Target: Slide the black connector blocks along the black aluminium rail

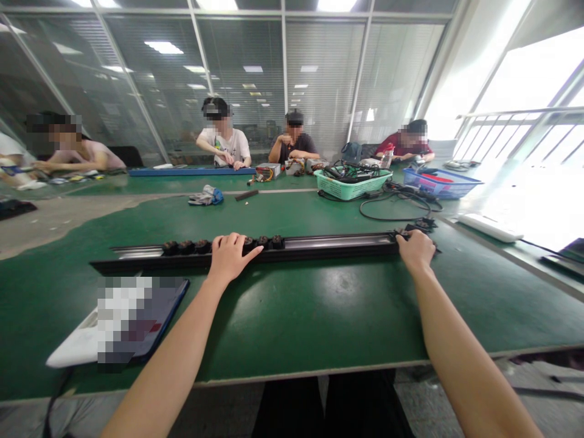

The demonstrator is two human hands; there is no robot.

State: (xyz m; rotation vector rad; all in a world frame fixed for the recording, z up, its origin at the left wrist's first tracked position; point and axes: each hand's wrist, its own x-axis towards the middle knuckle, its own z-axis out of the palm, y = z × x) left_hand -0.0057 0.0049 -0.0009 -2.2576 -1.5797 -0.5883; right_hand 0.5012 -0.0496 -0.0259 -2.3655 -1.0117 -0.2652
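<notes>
A long black metal track (337,242) with a silvery channel lies across the green table in front of me. Several round black modules (186,246) sit in a row in its left half. My left hand (232,255) lies over this row, its fingers curled over the far side and its thumb stretched along the near side. At the track's right end, my right hand (417,248) is closed, thumb and fingers together. A small dark part shows by its fingertips; most of what they hold is hidden. More small black pieces (424,225) lie just beyond that hand.
A phone (166,316) and a white object (75,344) lie at the front left. Farther back are gloves (207,196), a green basket (349,187) of cables, a blue basket (456,187) and a loose black cable (387,218). Several people sit along the far side.
</notes>
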